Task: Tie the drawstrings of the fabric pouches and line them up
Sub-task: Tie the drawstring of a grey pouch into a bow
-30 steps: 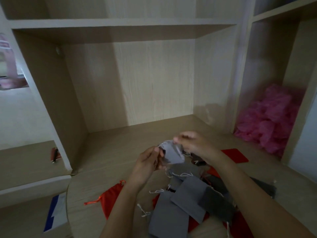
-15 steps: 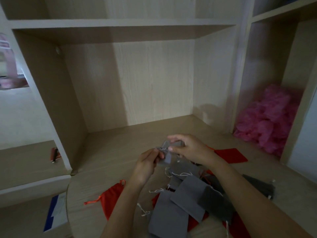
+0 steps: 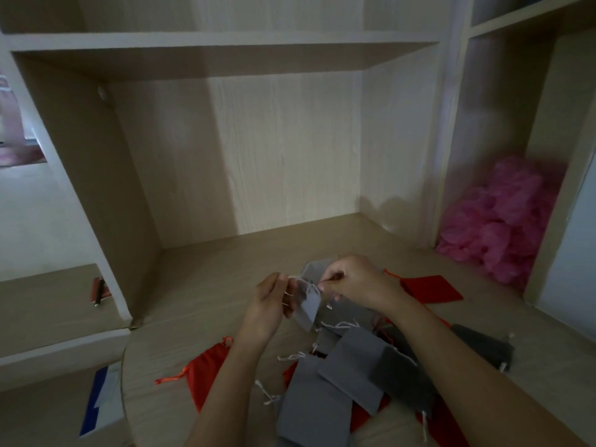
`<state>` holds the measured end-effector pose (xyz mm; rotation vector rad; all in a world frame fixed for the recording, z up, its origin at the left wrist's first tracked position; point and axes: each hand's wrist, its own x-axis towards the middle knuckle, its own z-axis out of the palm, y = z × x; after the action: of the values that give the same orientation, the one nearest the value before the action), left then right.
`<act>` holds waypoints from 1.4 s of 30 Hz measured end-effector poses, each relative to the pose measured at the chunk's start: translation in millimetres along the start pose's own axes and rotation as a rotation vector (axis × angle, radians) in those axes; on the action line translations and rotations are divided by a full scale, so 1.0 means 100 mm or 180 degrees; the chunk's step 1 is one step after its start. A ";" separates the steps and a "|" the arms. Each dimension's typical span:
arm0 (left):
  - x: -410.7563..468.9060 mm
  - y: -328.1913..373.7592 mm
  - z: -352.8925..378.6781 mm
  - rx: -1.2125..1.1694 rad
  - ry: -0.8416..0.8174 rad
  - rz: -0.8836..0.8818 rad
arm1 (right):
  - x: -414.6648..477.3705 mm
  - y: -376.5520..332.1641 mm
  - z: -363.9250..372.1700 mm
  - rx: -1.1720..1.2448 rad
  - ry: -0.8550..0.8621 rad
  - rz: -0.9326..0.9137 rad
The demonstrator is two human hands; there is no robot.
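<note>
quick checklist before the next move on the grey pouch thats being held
1. Left hand pinches the drawstring: ok.
2. Right hand pinches the grey pouch at its top: ok.
3. Grey pouch hangs between the hands, above the pile: ok.
4. Knot done: cannot tell, fingers hide it.
5. Bare desk behind the hands for a row: ok.
6. Pile lined up: not ok, its pouches overlap in a heap.
</note>
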<state>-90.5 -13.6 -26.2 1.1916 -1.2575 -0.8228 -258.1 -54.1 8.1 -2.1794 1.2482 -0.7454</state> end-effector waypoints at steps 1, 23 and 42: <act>0.00 0.00 0.00 -0.0085 0.0028 -0.0056 | 0.00 -0.01 0.00 -0.0033 0.0002 -0.0021; -0.07 0.17 -0.09 -0.0984 0.0028 -0.0085 | -0.01 -0.09 0.04 0.2726 -0.0890 0.0264; -0.04 0.09 -0.14 -0.0939 -0.0297 0.0064 | -0.03 -0.16 0.15 0.2589 -0.0465 -0.0249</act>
<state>-79.2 -4.4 -16.9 0.9111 -1.1733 -1.0199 -239.7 -41.5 7.9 -1.5702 0.6176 -0.9045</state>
